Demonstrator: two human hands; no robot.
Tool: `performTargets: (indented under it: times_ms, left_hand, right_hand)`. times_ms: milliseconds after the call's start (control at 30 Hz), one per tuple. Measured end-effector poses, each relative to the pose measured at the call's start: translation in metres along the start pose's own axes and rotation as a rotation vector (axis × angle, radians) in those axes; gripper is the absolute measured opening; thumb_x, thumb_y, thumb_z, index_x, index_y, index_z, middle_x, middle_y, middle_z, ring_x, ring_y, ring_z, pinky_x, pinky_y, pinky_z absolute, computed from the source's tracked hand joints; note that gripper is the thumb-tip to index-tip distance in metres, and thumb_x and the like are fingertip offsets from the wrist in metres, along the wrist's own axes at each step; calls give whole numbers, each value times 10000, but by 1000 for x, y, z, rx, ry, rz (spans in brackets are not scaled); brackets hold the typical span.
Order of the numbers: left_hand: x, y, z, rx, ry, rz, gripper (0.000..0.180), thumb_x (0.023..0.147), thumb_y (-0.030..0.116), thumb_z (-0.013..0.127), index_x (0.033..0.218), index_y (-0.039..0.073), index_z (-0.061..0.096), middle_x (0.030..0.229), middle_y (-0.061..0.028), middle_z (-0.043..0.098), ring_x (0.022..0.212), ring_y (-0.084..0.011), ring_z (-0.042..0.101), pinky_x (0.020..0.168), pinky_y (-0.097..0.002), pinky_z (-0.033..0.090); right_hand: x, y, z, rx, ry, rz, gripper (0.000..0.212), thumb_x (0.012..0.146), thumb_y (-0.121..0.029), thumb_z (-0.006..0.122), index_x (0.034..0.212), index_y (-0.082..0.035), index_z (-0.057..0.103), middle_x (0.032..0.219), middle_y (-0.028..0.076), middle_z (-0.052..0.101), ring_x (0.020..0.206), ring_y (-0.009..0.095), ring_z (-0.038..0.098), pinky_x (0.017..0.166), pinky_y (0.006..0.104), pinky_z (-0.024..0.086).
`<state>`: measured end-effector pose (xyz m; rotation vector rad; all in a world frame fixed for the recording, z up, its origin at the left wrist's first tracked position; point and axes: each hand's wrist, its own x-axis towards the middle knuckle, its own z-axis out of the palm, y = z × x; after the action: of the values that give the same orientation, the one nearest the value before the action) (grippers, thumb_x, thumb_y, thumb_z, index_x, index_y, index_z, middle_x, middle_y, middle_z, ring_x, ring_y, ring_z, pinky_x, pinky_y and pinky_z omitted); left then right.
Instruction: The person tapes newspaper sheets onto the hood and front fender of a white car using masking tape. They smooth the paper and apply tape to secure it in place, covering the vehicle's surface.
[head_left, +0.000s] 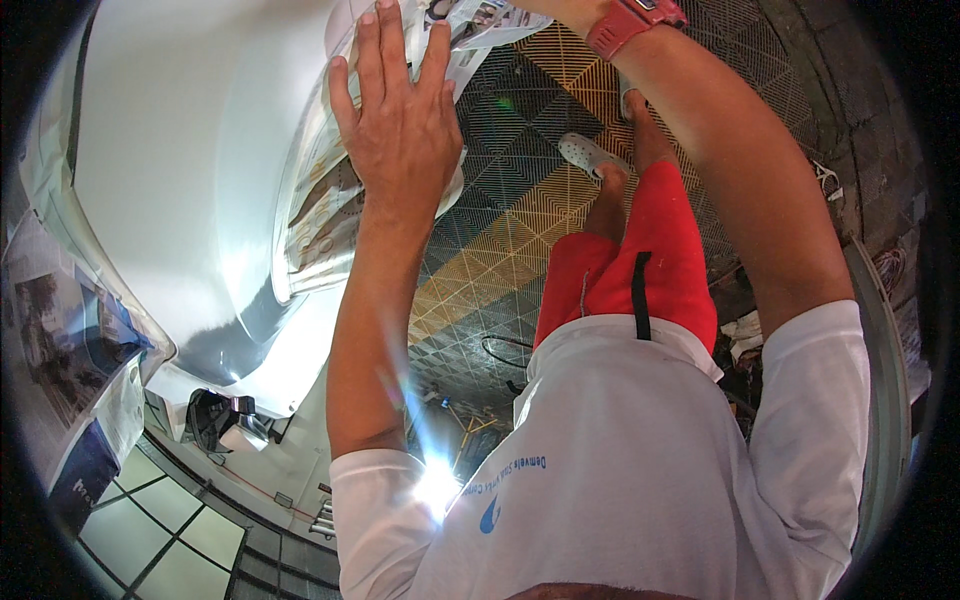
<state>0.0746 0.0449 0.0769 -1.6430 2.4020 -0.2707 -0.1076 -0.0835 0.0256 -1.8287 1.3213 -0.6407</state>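
Observation:
My left hand is stretched out flat with its fingers apart, over the edge of a printed paper sheet that looks like newspaper. The sheet runs along the right border of a large curved, glossy white panel. At the top edge of the head view, my right hand is mostly cut off, and its fingers are out of sight. A red wristwatch is on that wrist. More printed paper lies between the two hands; whether the right hand touches it does not show.
More newspaper covers the left border of the panel. Patterned black, grey and yellow tiles make up the floor under my feet. A bright lamp glares beside my left sleeve. Assorted items are piled at the right, by a grey curved edge.

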Motion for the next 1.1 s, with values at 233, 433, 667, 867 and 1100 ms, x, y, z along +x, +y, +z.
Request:
performTargets:
  times_ms: [233, 433, 667, 867, 1100]
  left_hand:
    - [5, 2, 2, -11, -9, 13, 560, 947, 335, 705, 1491, 282, 582, 1685, -111, 358, 1564, -289, 282, 1233, -552, 156]
    - [14, 4, 4, 22, -26, 34, 596, 927, 334, 718, 1501, 292, 563, 1678, -110, 372, 1555, -283, 306, 1236, -545, 158]
    - [32, 11, -6, -98, -78, 23, 488, 931, 174, 616, 1417, 129, 617, 1634, -200, 407, 1534, -324, 347, 1223, -561, 238]
    - [37, 9, 4, -102, -38, 59, 488, 908, 150, 622, 1392, 89, 633, 1613, -204, 435, 1540, -311, 349, 1234, -556, 241]
    - [44, 15, -1, -125, -30, 82, 487, 913, 133, 584, 1393, 61, 626, 1602, -201, 452, 1537, -320, 355, 1239, -567, 246]
  right_hand:
    - [-1, 0, 4, 28, 51, -6, 232, 913, -251, 647, 970, -63, 771, 905, 181, 762, 908, 379, 737, 827, 475, 571]
    - [-1, 2, 8, 23, 97, -10, 219, 896, -254, 662, 936, -71, 776, 867, 181, 757, 875, 388, 736, 814, 482, 572]
    - [0, 3, 14, -19, 124, -8, 203, 889, -250, 658, 936, -96, 782, 861, 180, 756, 873, 382, 739, 809, 488, 571]
    - [-4, 4, 18, -21, 161, -7, 208, 905, -261, 645, 936, -103, 777, 864, 177, 753, 868, 384, 735, 802, 493, 567]
    - [-7, -1, 10, 104, 129, 84, 231, 929, -280, 661, 948, -72, 761, 864, 187, 744, 861, 382, 727, 784, 475, 560]
